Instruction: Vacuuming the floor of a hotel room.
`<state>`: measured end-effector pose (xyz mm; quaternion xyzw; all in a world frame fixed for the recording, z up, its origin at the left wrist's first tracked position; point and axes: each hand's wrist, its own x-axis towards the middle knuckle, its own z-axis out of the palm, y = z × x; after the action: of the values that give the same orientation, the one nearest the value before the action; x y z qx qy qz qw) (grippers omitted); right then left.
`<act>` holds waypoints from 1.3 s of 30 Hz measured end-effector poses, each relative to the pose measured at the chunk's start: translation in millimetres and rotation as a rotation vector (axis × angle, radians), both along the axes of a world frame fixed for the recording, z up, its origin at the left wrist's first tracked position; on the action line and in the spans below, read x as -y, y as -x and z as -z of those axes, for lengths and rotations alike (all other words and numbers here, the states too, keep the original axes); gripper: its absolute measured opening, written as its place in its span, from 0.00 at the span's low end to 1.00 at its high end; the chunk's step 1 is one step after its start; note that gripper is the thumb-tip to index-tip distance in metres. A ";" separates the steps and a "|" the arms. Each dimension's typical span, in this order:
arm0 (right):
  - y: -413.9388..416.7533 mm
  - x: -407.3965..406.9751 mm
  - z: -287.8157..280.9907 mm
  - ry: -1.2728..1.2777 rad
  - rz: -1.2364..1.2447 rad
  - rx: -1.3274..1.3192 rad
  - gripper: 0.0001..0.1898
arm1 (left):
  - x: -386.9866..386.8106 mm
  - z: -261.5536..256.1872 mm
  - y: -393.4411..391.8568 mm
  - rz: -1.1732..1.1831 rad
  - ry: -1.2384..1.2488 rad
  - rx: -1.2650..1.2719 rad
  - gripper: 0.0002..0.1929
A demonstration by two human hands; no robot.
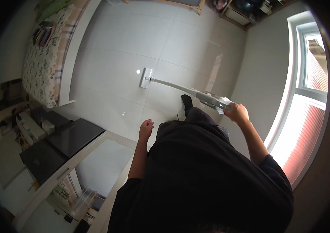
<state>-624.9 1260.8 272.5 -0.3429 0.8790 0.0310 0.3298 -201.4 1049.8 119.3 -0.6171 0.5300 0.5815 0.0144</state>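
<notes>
My right hand grips the handle end of a white and grey cordless stick vacuum cleaner. Its long tube slants across the floor in front of me. At the far end, the flat floor head rests on the pale tiles. A round bright spot shows on the floor just left of the head. My left hand hangs beside my body, fingers loosely curled and apart, with nothing in it. One foot in a black sock stands near the vacuum's tube.
A bed with a floral cover and folded clothes runs along the left. Behind it stands a dark glossy cabinet, beside a mirrored door. A window lines the right wall. Shelves occupy the far right corner.
</notes>
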 end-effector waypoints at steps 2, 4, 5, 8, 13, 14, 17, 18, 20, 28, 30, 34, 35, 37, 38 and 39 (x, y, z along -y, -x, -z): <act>-0.8 -40.2 -15.2 -0.054 0.115 -0.008 0.20 | 15.4 6.5 8.5 0.105 -0.004 -0.015 0.18; -11.6 -67.2 -43.0 -0.116 0.254 -0.014 0.18 | 32.3 21.2 12.7 0.186 0.004 -0.023 0.18; -22.1 -82.7 -53.7 -0.161 0.316 -0.037 0.17 | 39.3 31.6 13.4 0.251 0.018 -0.039 0.17; -74.1 -169.1 -68.2 0.078 0.464 -0.143 0.15 | 56.5 56.3 19.0 0.375 -0.008 -0.034 0.18; -185.7 -201.2 -91.4 -0.111 0.684 -0.311 0.19 | 97.5 64.8 1.7 0.542 0.019 -0.003 0.18; -208.6 -207.8 -86.4 -0.095 0.725 -0.316 0.19 | 106.3 64.9 -2.6 0.538 0.028 -0.012 0.18; -261.6 -215.8 -61.9 -0.035 0.861 -0.198 0.19 | 134.5 65.7 -36.4 0.560 0.084 -0.012 0.18; -275.4 -215.5 -46.2 0.101 1.039 -0.077 0.19 | 143.6 66.8 -53.5 0.542 0.088 -0.009 0.18; -289.4 -174.8 -39.1 0.164 1.223 0.047 0.18 | 158.6 69.2 -93.7 0.507 0.108 -0.002 0.18; -233.8 -39.7 2.5 0.281 0.540 -0.234 0.16 | 175.2 103.7 -276.8 0.358 -0.021 0.186 0.18; -189.4 -21.5 -9.0 0.233 0.452 -0.205 0.15 | 179.4 108.1 -306.5 0.362 -0.023 0.221 0.18; -114.8 33.3 -30.7 0.232 0.302 -0.157 0.12 | 187.5 99.8 -315.4 0.290 -0.040 0.248 0.18; -99.0 58.1 -34.2 0.209 0.257 -0.133 0.12 | 193.4 98.1 -312.6 0.268 -0.034 0.233 0.18; -87.2 113.2 -41.5 0.160 0.264 -0.102 0.12 | 208.0 66.3 -269.3 0.141 -0.122 0.202 0.19; -74.6 132.3 -33.0 0.161 0.197 -0.114 0.13 | 214.4 57.1 -257.6 0.103 -0.119 0.167 0.19; -62.1 153.2 -21.8 0.165 0.122 -0.123 0.13 | 219.1 53.4 -252.0 0.056 -0.114 0.135 0.19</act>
<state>-562.8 1107.6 294.2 -0.3121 0.9164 -0.0405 0.2474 50.6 830.7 65.9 -0.6379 0.5108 0.5673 0.1016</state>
